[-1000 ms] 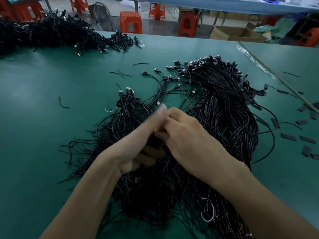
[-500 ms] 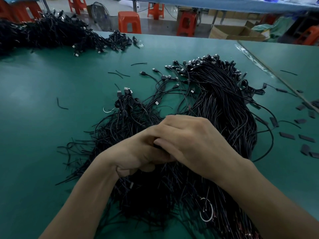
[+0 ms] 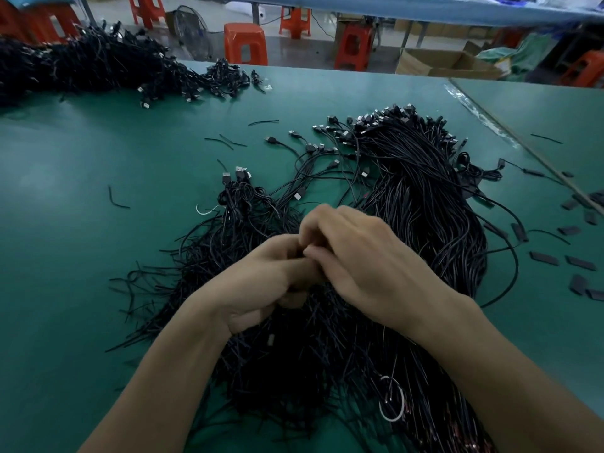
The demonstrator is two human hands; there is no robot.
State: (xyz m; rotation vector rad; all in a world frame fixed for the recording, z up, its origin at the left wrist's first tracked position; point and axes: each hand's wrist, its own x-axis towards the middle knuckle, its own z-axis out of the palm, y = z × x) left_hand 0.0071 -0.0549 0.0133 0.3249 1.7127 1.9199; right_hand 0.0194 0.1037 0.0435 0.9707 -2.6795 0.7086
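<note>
A big heap of black USB cables lies on the green table, plugs pointing to the far side. Both my hands meet over the near part of the heap. My left hand has its fingers curled, and my right hand lies partly over it with curled fingers. What they hold between them is hidden by the fingers. A smaller bunch of cables with plugs up lies just beyond my hands.
A second long heap of black cables runs along the table's far left. Loose black wire offcuts and small black flat pieces lie scattered. A white tie loop lies on the near cables. Orange stools stand beyond the table.
My left hand's straight fingers have curled in, and my right hand has closed over it. Both hands stay at the same spot over the heap.
</note>
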